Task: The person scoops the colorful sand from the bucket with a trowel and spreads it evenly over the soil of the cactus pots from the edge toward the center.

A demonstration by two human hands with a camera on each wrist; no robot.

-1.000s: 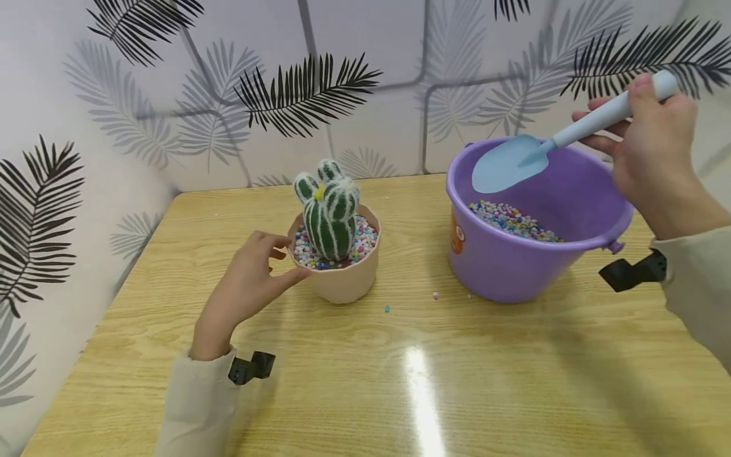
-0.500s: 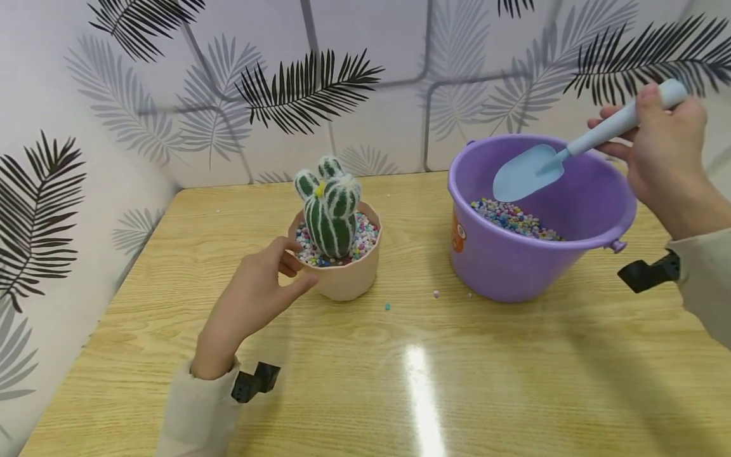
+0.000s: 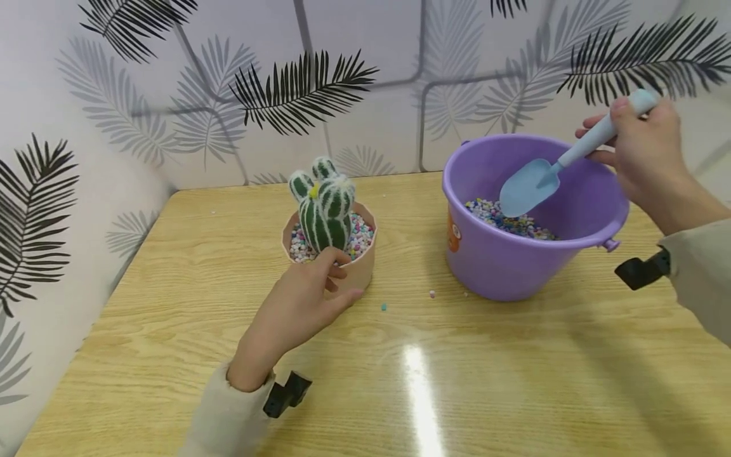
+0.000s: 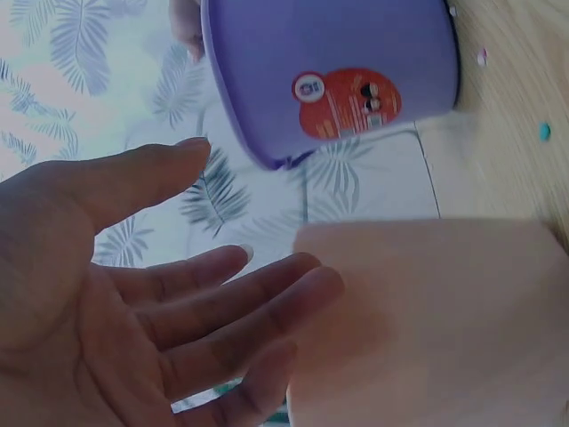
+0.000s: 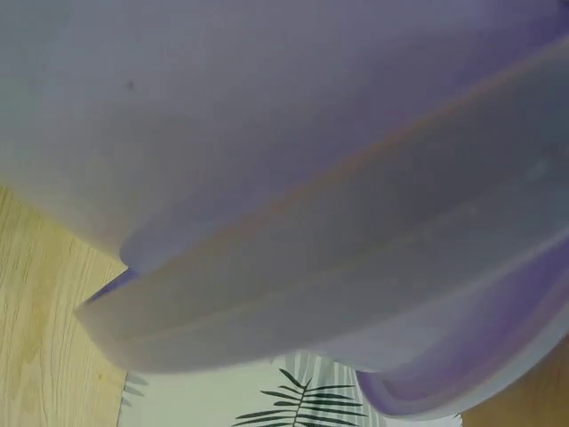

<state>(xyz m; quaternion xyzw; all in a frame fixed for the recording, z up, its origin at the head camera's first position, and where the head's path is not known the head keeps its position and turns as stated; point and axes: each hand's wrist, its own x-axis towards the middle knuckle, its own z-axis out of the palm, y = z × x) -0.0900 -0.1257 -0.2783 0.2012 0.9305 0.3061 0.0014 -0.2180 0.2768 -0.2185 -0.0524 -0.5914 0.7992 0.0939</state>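
My right hand (image 3: 648,149) grips a light blue garden trowel (image 3: 531,187) by its handle. The trowel's blade slants down inside a purple bucket (image 3: 502,273), its tip overlapping the coloured pebbles (image 3: 484,209) at the bottom. In the right wrist view the bucket (image 5: 267,311) fills most of the frame and the trowel is hidden. My left hand (image 3: 302,304) is in front of a peach pot (image 3: 365,270) that holds a knitted green cactus (image 3: 325,219) set in pebbles. The left wrist view has the fingers loosely spread, tips right at the pot (image 4: 427,320), gripping nothing.
Several stray pebbles lie on the wooden table (image 3: 485,368), among them a teal one (image 3: 384,307) and a pink one (image 3: 432,294) between pot and bucket. A wall (image 3: 388,63) with leaf patterns rises behind the table's back edge.
My left hand has moved from the pot's left rim round to its front, toward the right. My right hand has lowered the trowel deeper into the bucket, down to the pebbles.
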